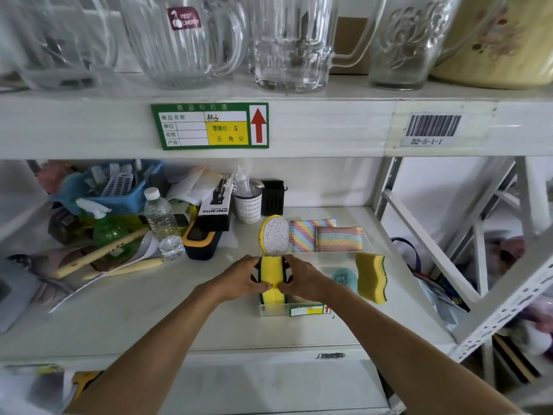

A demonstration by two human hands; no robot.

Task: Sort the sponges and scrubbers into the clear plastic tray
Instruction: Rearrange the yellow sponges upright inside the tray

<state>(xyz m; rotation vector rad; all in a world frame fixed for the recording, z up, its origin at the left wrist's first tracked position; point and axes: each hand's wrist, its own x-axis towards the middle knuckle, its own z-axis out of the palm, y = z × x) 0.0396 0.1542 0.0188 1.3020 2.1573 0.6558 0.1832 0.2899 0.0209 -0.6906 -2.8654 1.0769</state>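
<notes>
Both hands grip a yellow sponge with green edges (271, 272), held upright at the left end of the clear plastic tray (287, 310). My left hand (244, 278) clasps its left side and my right hand (302, 277) its right side. A teal mesh scrubber (344, 278) lies inside the tray. Another yellow-green sponge (371, 277) leans at the tray's right end. Behind the tray rest a silver oval scrubber with a yellow rim (274, 234) and two rainbow-striped scrub pads (302, 235) (339, 238).
Left of the tray stand a black-and-yellow box (201, 242), a water bottle (163, 223), a green spray bottle (104, 229), wooden-handled tools (101, 251) and a blue basket (119, 187). Glass jugs (185, 40) fill the shelf above. A metal rack frame (478, 265) borders the right.
</notes>
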